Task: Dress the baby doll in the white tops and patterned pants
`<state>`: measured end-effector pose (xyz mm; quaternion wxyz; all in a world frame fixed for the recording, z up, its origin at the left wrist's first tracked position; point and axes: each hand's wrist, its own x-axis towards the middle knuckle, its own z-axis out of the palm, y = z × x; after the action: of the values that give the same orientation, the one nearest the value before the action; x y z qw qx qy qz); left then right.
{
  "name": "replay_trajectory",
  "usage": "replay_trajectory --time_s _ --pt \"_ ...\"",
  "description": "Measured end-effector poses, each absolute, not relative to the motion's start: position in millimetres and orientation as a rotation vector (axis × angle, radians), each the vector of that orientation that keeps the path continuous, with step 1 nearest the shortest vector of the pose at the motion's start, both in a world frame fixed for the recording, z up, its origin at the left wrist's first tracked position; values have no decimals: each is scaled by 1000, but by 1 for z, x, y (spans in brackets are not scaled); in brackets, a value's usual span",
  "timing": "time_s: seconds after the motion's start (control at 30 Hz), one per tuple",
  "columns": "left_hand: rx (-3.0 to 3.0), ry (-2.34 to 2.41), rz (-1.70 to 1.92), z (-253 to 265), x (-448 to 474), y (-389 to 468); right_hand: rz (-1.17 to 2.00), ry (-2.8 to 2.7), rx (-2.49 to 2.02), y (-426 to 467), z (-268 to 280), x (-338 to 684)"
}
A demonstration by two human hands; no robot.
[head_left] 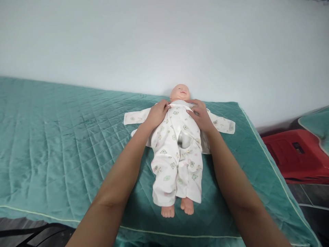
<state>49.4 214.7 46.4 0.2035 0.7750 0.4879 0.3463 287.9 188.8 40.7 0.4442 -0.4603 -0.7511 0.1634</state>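
A baby doll (180, 92) lies on its back, its head toward the wall and its bare feet toward me. White patterned baby trousers (166, 159) cover its legs and reach up to its chest, with a gap at the crotch showing something white. My left hand (158, 113) pinches the upper edge of the trousers at one side of the chest. At the other side, my right hand (200, 115) has thumb and fingers on that same edge. A matching baby top (223, 124) lies spread under the doll, both sleeves stretched outward.
The doll rests on a green quilted cover (77, 147) with light piping, set against a pale wall (154, 41). A red plastic stool or chair (299, 154) stands beyond the right edge. Dark straps or bars (36, 230) show at the lower left.
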Motion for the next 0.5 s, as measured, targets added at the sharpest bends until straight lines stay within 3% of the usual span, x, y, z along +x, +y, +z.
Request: replay_trajectory --time_s 0.13,0.5 --pt "2136 1477 1004 44 52 230 539 -1791 -1187 196 40 287" --pt "1934 1630 1017 32 66 270 265 -1642 -1525 226 34 283"
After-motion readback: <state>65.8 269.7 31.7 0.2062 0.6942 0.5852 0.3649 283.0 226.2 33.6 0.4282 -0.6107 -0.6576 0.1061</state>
